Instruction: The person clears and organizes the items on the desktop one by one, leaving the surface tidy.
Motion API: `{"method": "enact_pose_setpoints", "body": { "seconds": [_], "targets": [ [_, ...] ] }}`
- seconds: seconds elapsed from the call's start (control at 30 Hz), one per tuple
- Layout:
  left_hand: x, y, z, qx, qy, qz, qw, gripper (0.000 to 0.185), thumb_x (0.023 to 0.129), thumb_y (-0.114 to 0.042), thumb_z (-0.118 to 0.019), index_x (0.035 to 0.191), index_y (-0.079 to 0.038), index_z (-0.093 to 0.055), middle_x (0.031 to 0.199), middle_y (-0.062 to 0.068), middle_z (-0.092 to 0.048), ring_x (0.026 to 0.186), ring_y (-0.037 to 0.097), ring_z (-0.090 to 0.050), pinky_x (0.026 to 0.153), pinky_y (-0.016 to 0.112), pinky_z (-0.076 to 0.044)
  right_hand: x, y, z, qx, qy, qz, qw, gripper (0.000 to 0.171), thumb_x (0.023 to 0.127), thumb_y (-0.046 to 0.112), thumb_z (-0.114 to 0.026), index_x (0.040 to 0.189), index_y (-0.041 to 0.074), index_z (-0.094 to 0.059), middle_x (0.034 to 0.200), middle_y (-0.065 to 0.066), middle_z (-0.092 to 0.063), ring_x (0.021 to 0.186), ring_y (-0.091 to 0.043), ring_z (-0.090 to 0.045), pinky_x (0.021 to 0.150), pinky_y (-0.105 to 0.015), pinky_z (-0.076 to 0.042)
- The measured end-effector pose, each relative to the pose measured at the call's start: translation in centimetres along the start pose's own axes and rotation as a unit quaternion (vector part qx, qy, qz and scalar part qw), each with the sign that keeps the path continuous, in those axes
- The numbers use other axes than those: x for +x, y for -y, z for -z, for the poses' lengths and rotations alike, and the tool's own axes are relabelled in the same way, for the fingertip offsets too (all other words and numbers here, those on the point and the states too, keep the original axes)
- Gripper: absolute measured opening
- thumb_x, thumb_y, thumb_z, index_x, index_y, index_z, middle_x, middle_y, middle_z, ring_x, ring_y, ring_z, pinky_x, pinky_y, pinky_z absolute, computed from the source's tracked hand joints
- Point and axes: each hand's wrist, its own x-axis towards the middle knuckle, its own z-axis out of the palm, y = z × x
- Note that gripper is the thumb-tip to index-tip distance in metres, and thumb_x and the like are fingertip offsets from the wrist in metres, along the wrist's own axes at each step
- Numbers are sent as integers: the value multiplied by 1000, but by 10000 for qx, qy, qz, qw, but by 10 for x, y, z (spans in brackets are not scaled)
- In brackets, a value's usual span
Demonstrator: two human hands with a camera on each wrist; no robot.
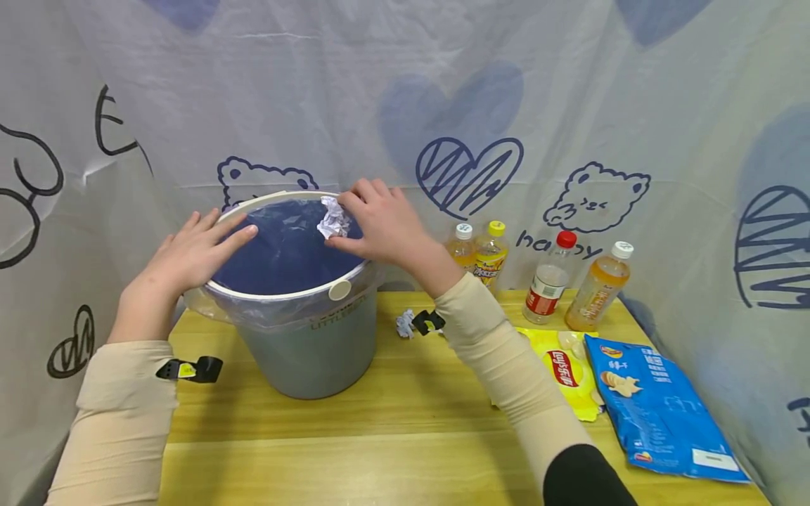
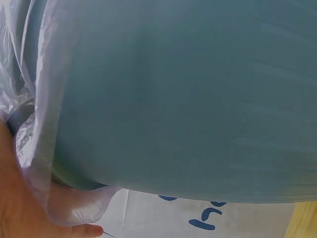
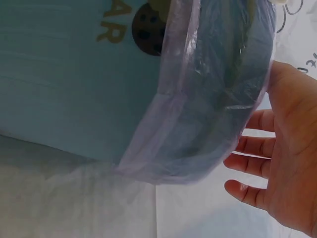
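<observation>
A grey-blue trash bin point(image 1: 310, 351) with a white rim and a clear plastic liner point(image 3: 213, 99) folded over its edge stands on the table. My right hand point(image 1: 389, 228) reaches over the bin's right rim and pinches a crumpled white paper ball point(image 1: 333, 218) above the opening. At the left rim, my left hand point(image 1: 190, 256) lies with its fingers extended against the edge. In the left wrist view, part of that hand point(image 2: 15, 193) shows beside the overhanging liner. The right wrist view shows the fingers point(image 3: 247, 166) beside the bin's edge, but the paper is out of sight there.
Another crumpled paper ball point(image 1: 406, 324) lies right of the bin. Several drink bottles point(image 1: 549, 284) stand along the back. A yellow chip bag point(image 1: 566, 372) and a blue chip bag point(image 1: 664, 411) lie at right. A printed cloth point(image 1: 354, 91) hangs behind the wooden table point(image 1: 354, 450).
</observation>
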Motion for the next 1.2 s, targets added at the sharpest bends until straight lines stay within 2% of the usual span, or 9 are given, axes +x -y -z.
{"method": "enact_pose_setpoints", "body": {
  "seconds": [0.6, 0.9, 1.2],
  "targets": [
    [2, 2, 0, 19, -45, 9, 10000, 83, 93, -74, -12, 158, -23, -7, 162, 26, 6, 146, 52, 14, 109, 76, 6, 8, 8, -5, 52, 157, -94, 9998, 68, 88, 68, -53, 138, 23, -47, 124, -1, -49, 117, -21, -46, 92, -38, -43],
    [3, 2, 0, 22, -64, -9, 10000, 83, 93, -74, -12, 158, -22, -7, 161, 25, 6, 146, 52, 15, 109, 76, 6, 7, 9, -5, 49, 209, -125, 9997, 72, 88, 69, -51, 144, 24, -42, 129, -1, -48, 121, -21, -45, 97, -40, -43],
    [2, 2, 1, 26, -44, -21, 10000, 83, 94, -74, -12, 158, -22, -8, 161, 25, 8, 146, 51, 15, 109, 76, 6, 2, 6, -5, 232, -1, -134, 9996, 67, 90, 65, -53, 141, 23, -47, 129, -1, -50, 119, -22, -47, 97, -40, -43]
  ]
}}
